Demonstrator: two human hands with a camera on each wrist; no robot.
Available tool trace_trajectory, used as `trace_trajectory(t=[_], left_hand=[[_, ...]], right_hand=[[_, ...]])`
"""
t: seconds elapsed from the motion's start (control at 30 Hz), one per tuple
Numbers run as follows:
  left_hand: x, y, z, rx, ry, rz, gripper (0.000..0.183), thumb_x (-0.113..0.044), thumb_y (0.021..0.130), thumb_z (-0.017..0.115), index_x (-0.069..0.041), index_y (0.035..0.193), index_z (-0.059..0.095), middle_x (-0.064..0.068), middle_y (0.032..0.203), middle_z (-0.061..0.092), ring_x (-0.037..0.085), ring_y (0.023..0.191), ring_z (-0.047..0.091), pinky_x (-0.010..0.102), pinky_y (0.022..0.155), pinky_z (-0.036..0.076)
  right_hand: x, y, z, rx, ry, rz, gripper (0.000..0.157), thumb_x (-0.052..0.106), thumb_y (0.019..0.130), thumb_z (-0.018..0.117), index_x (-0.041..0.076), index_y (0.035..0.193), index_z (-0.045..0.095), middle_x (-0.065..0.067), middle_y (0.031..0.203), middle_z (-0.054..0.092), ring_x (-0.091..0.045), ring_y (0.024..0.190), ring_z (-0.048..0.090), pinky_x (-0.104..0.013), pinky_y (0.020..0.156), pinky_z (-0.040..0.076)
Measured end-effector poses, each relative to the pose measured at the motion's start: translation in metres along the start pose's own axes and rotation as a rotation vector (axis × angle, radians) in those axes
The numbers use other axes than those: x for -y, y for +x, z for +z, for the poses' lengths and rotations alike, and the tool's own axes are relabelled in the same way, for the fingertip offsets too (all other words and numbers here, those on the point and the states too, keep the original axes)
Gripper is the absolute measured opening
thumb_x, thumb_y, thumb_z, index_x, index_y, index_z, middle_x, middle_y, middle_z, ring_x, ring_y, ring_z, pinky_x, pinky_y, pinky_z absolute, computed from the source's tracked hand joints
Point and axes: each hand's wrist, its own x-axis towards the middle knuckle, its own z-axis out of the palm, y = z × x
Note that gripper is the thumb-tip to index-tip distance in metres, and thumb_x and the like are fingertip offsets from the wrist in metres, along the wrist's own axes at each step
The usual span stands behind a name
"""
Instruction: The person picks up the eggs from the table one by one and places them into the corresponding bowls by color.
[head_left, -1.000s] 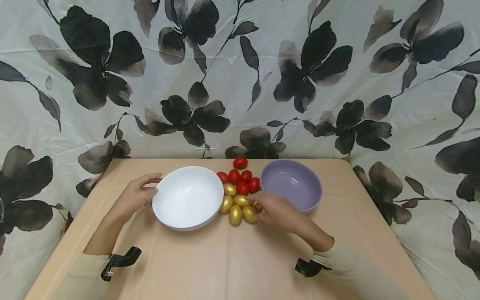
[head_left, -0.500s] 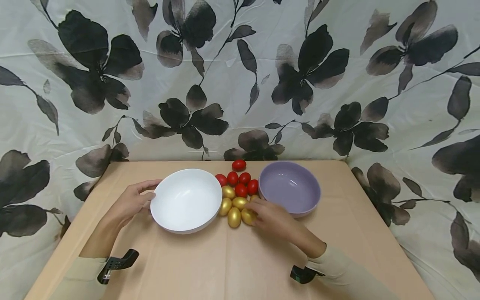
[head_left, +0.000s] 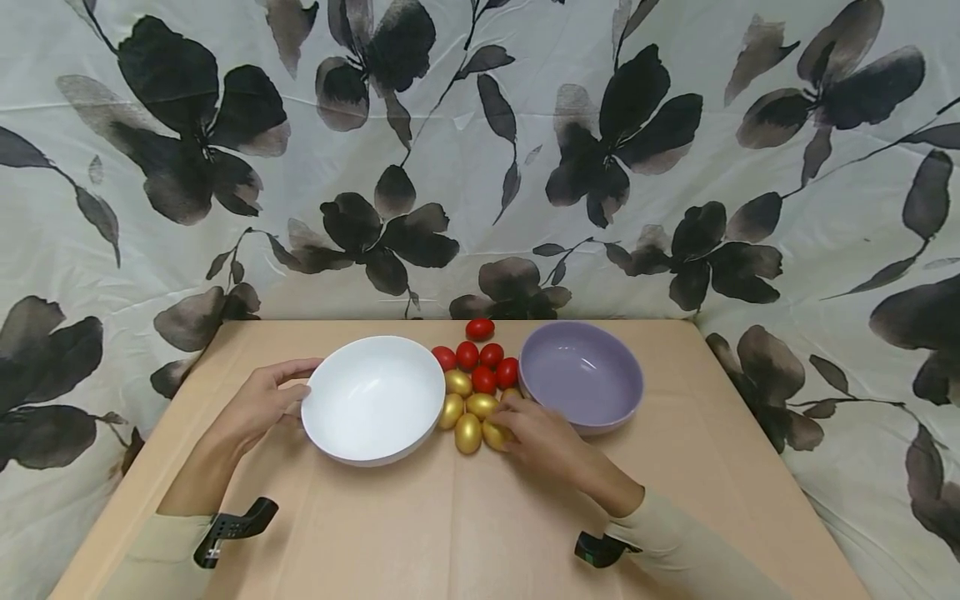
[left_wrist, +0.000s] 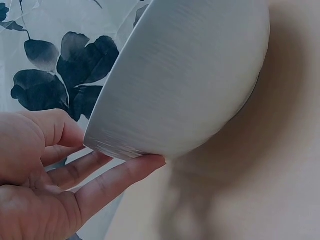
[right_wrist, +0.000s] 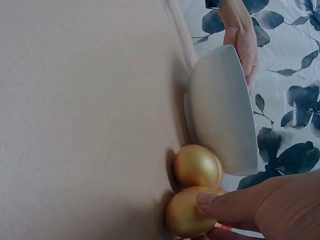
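My left hand (head_left: 258, 404) is at the left side of a white bowl (head_left: 375, 400). Its fingertips rest against the outer wall and rim; in the left wrist view one finger (left_wrist: 117, 180) lies along the wall. Right of the bowl sits a cluster of glossy golden eggs (head_left: 468, 433), with red eggs (head_left: 483, 379) behind them. My right hand (head_left: 543, 442) reaches into the near right of the cluster and pinches a golden egg (right_wrist: 187, 217). In the right wrist view the thumb presses on its top, and the other fingers are mostly hidden beyond it.
A purple bowl (head_left: 581, 379) stands upright right of the eggs, close to my right hand. One red egg (head_left: 480, 329) lies apart near the back edge of the wooden table (head_left: 405, 533). A floral cloth (head_left: 480, 150) hangs behind the table.
My right hand has shifted slightly left and nearer, closing its fingers over a golden egg. The left hand keeps its contact with the white bowl, and both bowls stay put.
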Motion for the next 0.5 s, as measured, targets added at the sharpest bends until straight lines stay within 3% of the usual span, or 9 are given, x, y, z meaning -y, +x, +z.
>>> trace_trajectory(t=[0.17,0.5], left_hand=[[0.0009,-0.0009,0.0007,-0.011,-0.001,-0.003,0.054,-0.002,0.098,0.052,0.002,0.151,0.043,0.03,0.149,0.044,0.025,0.093,0.067,0.039,0.069,0.063],[-0.001,-0.0015,0.0006,0.007,-0.045,-0.008,0.054,-0.002,0.098,0.053,0.003,0.151,0.042,0.032,0.147,0.045,0.023,0.092,0.069,0.042,0.07,0.064]], right_hand=[[-0.0007,0.0009,0.0047,0.004,-0.002,0.014,0.042,0.016,0.081,0.086,0.021,0.121,0.073,0.003,0.118,0.063,-0.015,0.104,0.06,-0.033,0.083,0.058],[0.0017,-0.0002,0.0094,0.005,-0.059,0.011,0.044,0.025,0.081,0.086,0.022,0.122,0.072,0.004,0.112,0.061,-0.013,0.092,0.058,-0.027,0.072,0.055]])
